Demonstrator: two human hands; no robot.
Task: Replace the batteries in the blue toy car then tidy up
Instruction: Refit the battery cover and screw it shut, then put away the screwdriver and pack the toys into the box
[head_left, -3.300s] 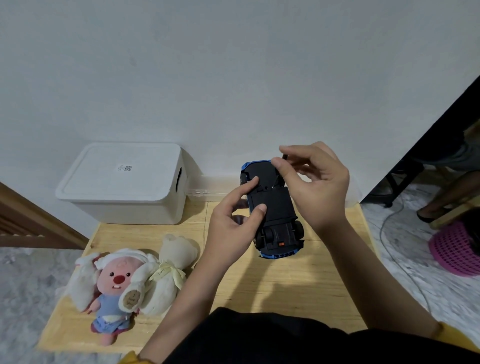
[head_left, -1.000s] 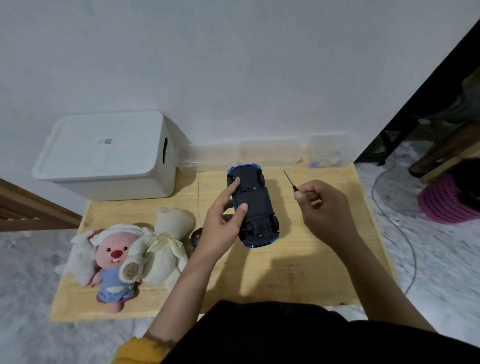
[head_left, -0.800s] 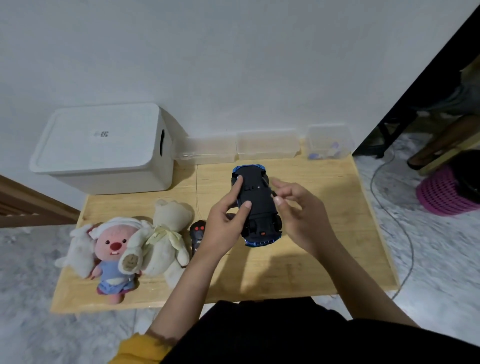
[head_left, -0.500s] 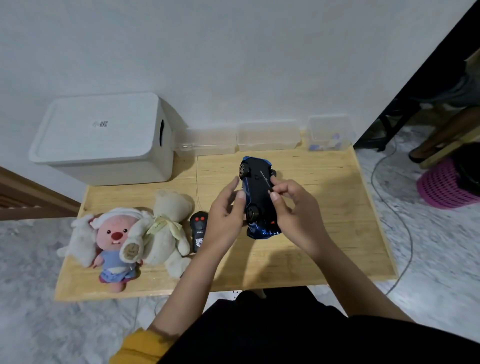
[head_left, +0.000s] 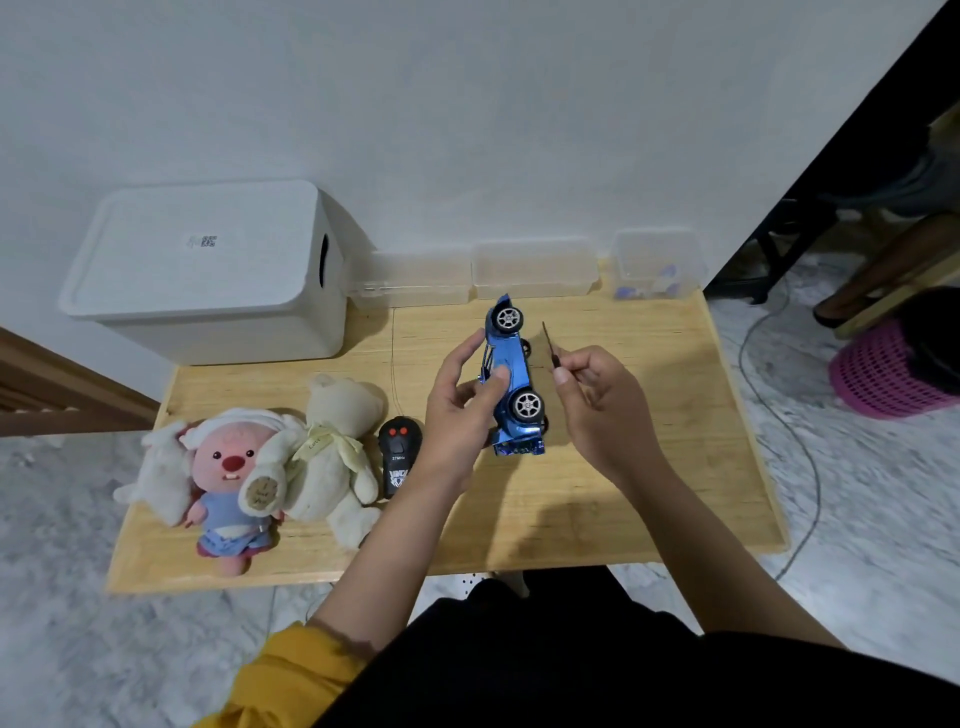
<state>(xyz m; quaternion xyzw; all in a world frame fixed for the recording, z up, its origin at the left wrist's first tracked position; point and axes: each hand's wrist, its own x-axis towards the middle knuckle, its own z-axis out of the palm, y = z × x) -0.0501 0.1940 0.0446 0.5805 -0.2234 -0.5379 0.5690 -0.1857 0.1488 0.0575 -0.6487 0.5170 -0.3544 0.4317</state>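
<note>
The blue toy car (head_left: 511, 376) is turned on its side above the wooden table (head_left: 649, 467), its two silver-hubbed wheels facing me and its nose pointing away. My left hand (head_left: 462, 400) grips it from the left, thumb on the blue body. Just right of the car, my right hand (head_left: 597, 400) pinches a thin dark screwdriver (head_left: 549, 345), its tip pointing up and away, not touching the car. The car's underside faces right and is hidden.
A black remote control (head_left: 397, 457) lies left of my left hand. Two plush toys (head_left: 260, 467) lie at the table's left. A white lidded bin (head_left: 208, 270) and three clear small boxes (head_left: 535, 270) line the wall. A pink basket (head_left: 888, 374) stands on the floor at right.
The car has rolled from underside-up onto its side. My right hand has come off the car and moved right with the screwdriver. The view has tilted down.
</note>
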